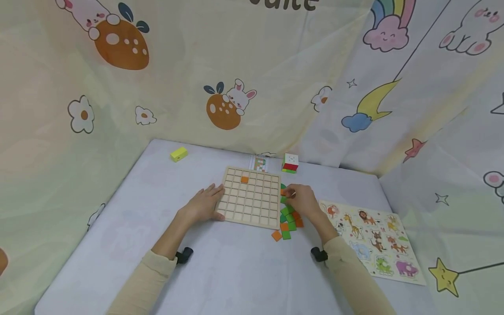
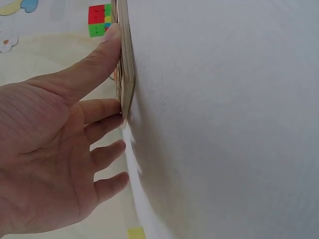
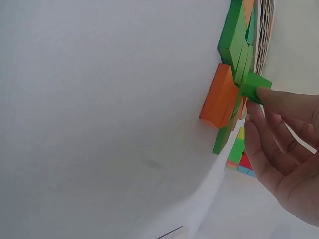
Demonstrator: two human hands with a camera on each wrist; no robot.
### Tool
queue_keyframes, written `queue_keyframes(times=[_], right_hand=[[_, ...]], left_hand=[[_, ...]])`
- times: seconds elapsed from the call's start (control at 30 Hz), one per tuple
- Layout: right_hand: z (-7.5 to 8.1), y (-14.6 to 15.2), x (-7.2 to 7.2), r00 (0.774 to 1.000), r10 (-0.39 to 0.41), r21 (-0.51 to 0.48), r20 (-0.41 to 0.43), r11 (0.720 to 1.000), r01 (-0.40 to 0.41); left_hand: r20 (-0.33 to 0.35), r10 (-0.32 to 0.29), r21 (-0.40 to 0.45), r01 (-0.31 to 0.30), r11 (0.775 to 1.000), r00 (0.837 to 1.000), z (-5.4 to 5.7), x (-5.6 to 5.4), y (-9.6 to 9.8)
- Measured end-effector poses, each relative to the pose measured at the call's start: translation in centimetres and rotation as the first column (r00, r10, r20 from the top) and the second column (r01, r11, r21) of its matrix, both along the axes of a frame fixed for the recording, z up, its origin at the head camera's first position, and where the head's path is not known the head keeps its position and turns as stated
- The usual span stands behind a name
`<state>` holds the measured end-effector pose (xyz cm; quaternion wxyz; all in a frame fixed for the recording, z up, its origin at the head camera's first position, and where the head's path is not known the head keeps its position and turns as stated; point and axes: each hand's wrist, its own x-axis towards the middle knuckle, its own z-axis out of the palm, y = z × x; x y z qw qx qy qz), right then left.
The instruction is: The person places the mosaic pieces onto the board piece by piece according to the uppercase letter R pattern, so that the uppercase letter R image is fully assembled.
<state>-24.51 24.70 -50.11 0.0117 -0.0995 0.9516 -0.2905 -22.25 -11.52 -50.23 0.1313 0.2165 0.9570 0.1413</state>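
A wooden grid board (image 1: 252, 199) lies on the table, with one orange tile (image 1: 244, 180) in a cell of its upper rows. My left hand (image 1: 201, 203) rests along the board's left edge; in the left wrist view, its thumb lies against the board's side (image 2: 127, 64) and the fingers are loosely extended. Between thumb and fingers, my right hand (image 3: 284, 144) pinches a green tile (image 3: 255, 82) over the loose tiles. These green and orange tiles (image 1: 291, 226) lie in a heap along the board's right side, partly covered by that hand in the head view.
Behind the board are a small pattern card (image 1: 260, 164) and a colourful puzzle cube (image 1: 290, 162). A yellow block (image 1: 179, 154) sits at the back left. An animal picture board (image 1: 366, 245) lies to the right, partly under the right forearm. Printed cloth hangs behind the table.
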Motion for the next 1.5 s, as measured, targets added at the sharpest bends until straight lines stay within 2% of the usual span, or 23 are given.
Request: queue_keyframes(times=[0.23,0.43,0.7,0.93,1.03,1.23,1.5], right_hand=[[0.8,-0.1,-0.5,0.999,0.015,-0.050,-0.041,0.999,-0.017],[1.3,-1.0,-1.7,0.996,0.035,-0.091,-0.082,0.995,-0.043],[0.2,-3.0,-4.3,0.995,0.061,-0.176,-0.078,0.982,-0.074],[-0.8,-4.9,-6.0,0.999,0.035,-0.241,0.008,0.970,-0.032],[-1.2,-5.7,-6.5,0.999,0.048,-0.247,0.016,0.968,-0.042],[-1.1,-7.0,-7.3,0.997,0.072,-0.221,-0.039,0.972,-0.079],[-0.3,-8.3,-7.5,0.997,0.060,-0.252,-0.049,0.965,-0.071]], left_hand=[[0.005,-0.001,-0.008,0.001,1.000,1.000,0.3,0.2,0.0],[0.002,-0.009,0.005,0.009,1.000,1.000,0.8,0.2,0.3],[0.016,0.005,0.000,-0.005,1.000,1.000,1.1,0.1,0.4],[0.022,0.012,-0.004,-0.012,1.000,1.000,0.8,0.1,0.4],[0.032,0.014,-0.002,-0.014,1.000,0.999,0.7,0.2,0.4],[0.020,0.013,0.005,-0.013,1.000,1.000,0.7,0.4,0.3],[0.019,0.014,0.010,-0.014,1.000,1.000,0.6,0.3,0.2]])
